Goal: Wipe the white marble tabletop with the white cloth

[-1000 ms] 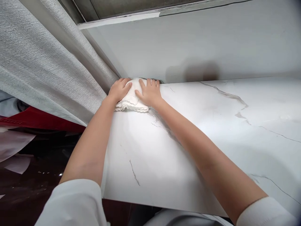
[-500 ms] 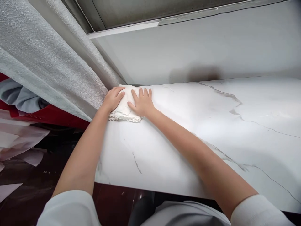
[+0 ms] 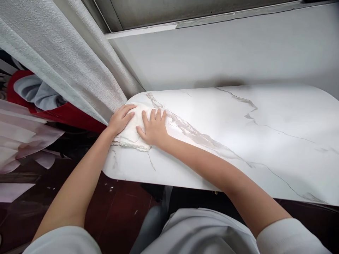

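The marbled white tabletop (image 3: pixel 201 109) carries, at its left end, a folded cream cloth (image 3: pixel 132 131), probably light, limp and best held at its side edges. The left hand (image 3: pixel 120 120) and right hand (image 3: pixel 155 130) lie open, palms down, on it.

My left hand (image 3: pixel 120 120) hides one side of the cloth (image 3: pixel 132 131) and my right hand (image 3: pixel 155 129) covers part of the other, my palms both out of sight. The table (image 3: pixel 286 109) runs off past the right edge. The curtain (image 3: pixel 76 53) is cut off at the top and left and hides part of the red container (image 3: pixel 71 116). My sleeves (image 3: pixel 288 236) are cut by the bottom edge, and a yellowish speck (image 3: pixel 215 192) below the table is too small to tell
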